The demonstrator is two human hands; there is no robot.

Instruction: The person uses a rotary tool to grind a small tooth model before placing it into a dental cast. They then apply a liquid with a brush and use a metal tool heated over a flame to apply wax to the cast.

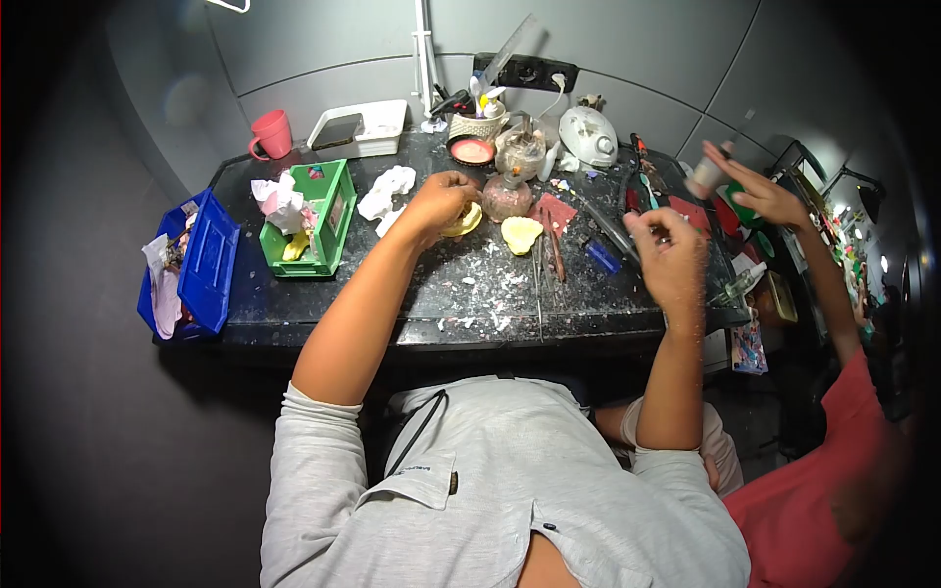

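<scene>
My left hand (443, 208) is at the middle of the dark workbench, its fingers curled down onto a yellow plaster cast (461, 223). The fingers partly cover this cast. A second yellow plaster cast (521, 235) lies to the right, beside slim metal and red-handled carving tools (555, 245). My right hand (672, 257) is raised over the bench's right side, slightly blurred. Its fingers are loosely bent and apart, with nothing visible between them. A dark pen-like handpiece (610, 227) and a blue piece (602, 257) lie to its left.
A glass spirit lamp (508, 196) stands behind the casts. Green bin (338, 220) and blue bin (221, 265) hold scraps. Crumpled paper (387, 191), a pink mug (272, 134) and a white tray (392, 118) are at left. At right, a co-worker's hand (769, 196) reaches beside the bench.
</scene>
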